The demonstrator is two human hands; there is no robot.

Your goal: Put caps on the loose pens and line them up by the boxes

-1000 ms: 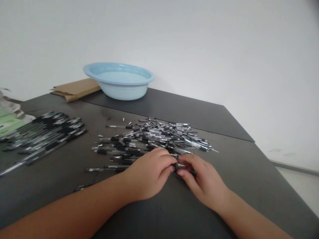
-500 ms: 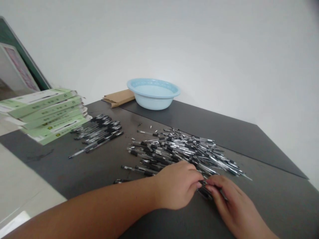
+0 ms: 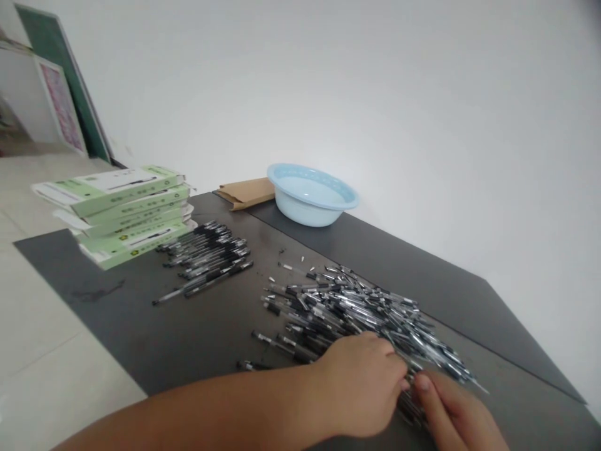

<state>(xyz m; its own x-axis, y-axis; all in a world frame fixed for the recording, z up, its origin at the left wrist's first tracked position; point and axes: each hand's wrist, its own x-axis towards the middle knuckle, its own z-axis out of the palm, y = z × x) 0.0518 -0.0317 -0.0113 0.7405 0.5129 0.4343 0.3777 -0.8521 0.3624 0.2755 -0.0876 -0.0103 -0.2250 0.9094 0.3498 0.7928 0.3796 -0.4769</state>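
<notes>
Left forearm (image 3: pixel 201 410), bare: slanting in from the lower left. Left hand (image 3: pixel 361 385): showing its back, fingers curling inward. Right hand (image 3: pixel 457 410): lying near it, thumb pointing toward the left fingertips, wrist sitting out of view.

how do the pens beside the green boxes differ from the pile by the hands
The pens beside the boxes form a small group; the pile is bigger and spreads wider. The group's pens lie mostly in one direction, while many in the pile cross at mixed angles. The group looks mostly black and clear, whereas the pile shows more bright silvery pieces. Both lie on the dark table.
</notes>
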